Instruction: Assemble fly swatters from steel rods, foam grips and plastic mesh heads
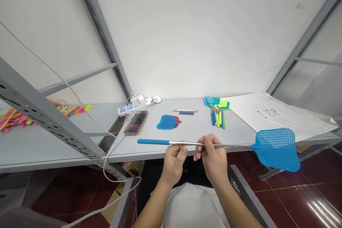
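Note:
A blue fly swatter point(278, 149) with an extended metal telescopic rod stretches sideways in front of me, its mesh head at the right and its blue grip at the left. Close to the grip, my left hand point(174, 162) pinches the rod between thumb and fingers. Further right along the same rod, my right hand point(212, 156) is closed on it too. Beyond them on the table lie a blue swatter head point(167, 122) overlapping a red swatter head point(177, 122), some thin metal rods point(185, 110) and a blue handle sleeve point(186, 113).
Several collapsed fly swatters point(217, 110) in blue, green and yellow are piled at the back right, beside a large white plastic bag point(269, 112). At the left stand a power strip point(129, 108), a blurred-out object point(135, 123) and a metal shelf post point(48, 114). Colourful plastic pieces point(18, 119) lie farther left.

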Tool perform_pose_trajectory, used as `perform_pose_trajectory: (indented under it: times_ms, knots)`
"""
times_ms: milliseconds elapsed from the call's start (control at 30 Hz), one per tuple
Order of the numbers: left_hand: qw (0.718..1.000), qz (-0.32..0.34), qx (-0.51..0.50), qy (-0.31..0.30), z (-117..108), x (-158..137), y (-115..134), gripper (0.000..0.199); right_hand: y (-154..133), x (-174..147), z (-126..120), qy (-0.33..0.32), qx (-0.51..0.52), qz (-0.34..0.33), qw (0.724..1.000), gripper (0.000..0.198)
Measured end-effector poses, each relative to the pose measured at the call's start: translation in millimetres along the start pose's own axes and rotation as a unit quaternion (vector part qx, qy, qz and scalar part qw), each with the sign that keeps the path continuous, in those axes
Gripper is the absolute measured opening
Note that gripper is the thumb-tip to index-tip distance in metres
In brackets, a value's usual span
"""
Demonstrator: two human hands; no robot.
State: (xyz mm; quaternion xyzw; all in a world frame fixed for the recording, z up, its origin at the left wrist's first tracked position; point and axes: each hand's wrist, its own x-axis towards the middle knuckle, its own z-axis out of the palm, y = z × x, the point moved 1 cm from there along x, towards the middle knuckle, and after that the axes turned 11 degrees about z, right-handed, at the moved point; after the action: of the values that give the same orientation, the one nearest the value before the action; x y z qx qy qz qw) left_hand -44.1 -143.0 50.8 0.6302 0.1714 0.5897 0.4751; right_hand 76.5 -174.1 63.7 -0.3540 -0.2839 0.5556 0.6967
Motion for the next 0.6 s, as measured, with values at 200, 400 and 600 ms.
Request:
perform_pose_trajectory:
  times_ms: [200,400,600]
  knots:
    - [0.992,-0.022,-0.066,0.108,2,-4,-4,0.042,5,-1,6,-0.030,-0.008,0.048,0.998,0.034]
    - [0.950,0.071,-0.074,0.295,-63,20,21,0.040,-44,25,-42,0.119,0.030,-0.041,0.992,0.033]
    - [0.932,0.075,-0.080,0.346,-77,29,38,0.039,-74,36,-85,0.179,0.051,-0.103,0.977,0.033]
